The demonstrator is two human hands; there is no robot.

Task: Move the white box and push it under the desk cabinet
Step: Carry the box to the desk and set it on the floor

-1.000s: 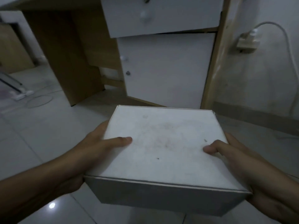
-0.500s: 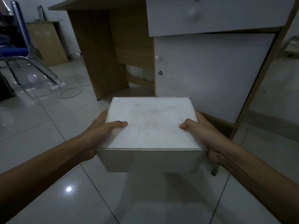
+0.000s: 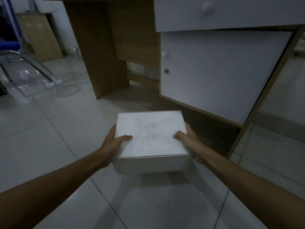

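A closed white box (image 3: 151, 138) with a smudged lid hangs just above the tiled floor, a shadow beneath it. My left hand (image 3: 113, 142) grips its left side with the thumb on the lid. My right hand (image 3: 189, 142) grips its right side the same way. The desk cabinet (image 3: 221, 71), with a white door, a knob and a keyhole, stands just beyond and to the right. A dark gap (image 3: 212, 129) runs below the cabinet's wooden bottom edge, right beside the box.
A white drawer (image 3: 227, 12) sits above the cabinet door. The desk's wooden side panel (image 3: 97, 52) stands at the left of the knee space. A blue chair (image 3: 11, 48) with metal legs and a looped cable (image 3: 68, 90) lie at the far left.
The box has moved down and away from me, toward the floor in front of the cabinet's lower gap. Both hands keep their grip on it.
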